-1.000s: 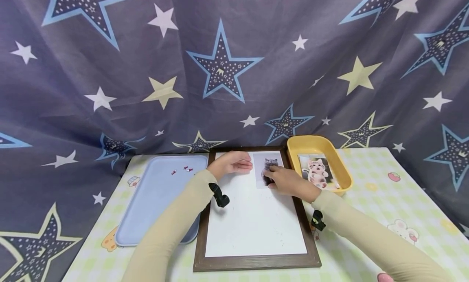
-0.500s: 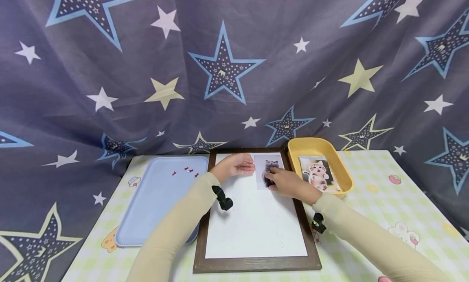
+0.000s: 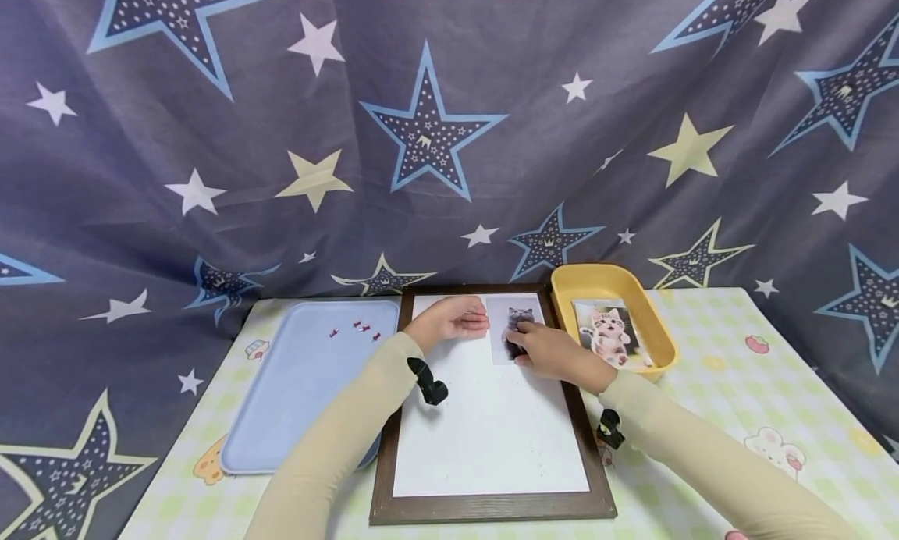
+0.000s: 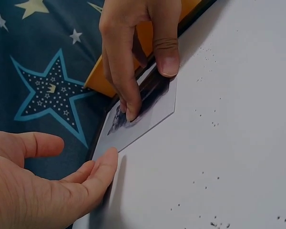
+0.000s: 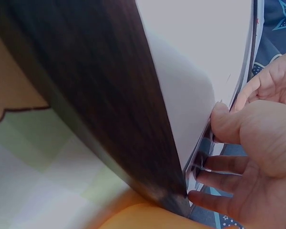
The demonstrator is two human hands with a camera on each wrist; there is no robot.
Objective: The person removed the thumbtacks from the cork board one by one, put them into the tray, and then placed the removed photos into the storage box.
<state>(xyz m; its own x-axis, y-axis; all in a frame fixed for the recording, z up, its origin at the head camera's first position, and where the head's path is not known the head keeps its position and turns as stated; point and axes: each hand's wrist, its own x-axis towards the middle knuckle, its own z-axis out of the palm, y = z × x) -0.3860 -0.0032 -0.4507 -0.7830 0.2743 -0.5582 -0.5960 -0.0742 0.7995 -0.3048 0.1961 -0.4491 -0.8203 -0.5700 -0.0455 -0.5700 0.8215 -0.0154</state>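
Note:
A photo card of a grey cat [image 3: 499, 321] lies on the white board [image 3: 485, 438] in its upper right corner. My right hand [image 3: 551, 348] rests on it, thumb and fingertips pressing spread apart on its face. At the card's left edge is my left hand [image 3: 453, 320], its fingers fairly straight and fingertips right at that edge. The left wrist view shows the left thumb [image 4: 43, 144] held apart from the fingers with nothing between them. Fingers of the right hand [image 5: 271, 143] meet the card near the frame's inner edge in the right wrist view.
A dark brown wooden frame [image 3: 492, 507] borders the board. At left, a light blue tray [image 3: 295, 399] holds several red push pins [image 3: 357, 324]. A yellow bin [image 3: 656, 333] at the back right holds cat photos [image 3: 608, 333]. Small holes dot the board. A star-patterned curtain [image 3: 281, 236] hangs behind.
The view has shifted slightly since the first frame. Both hands stay almost in place, and the cat photo keeps its position on the board.

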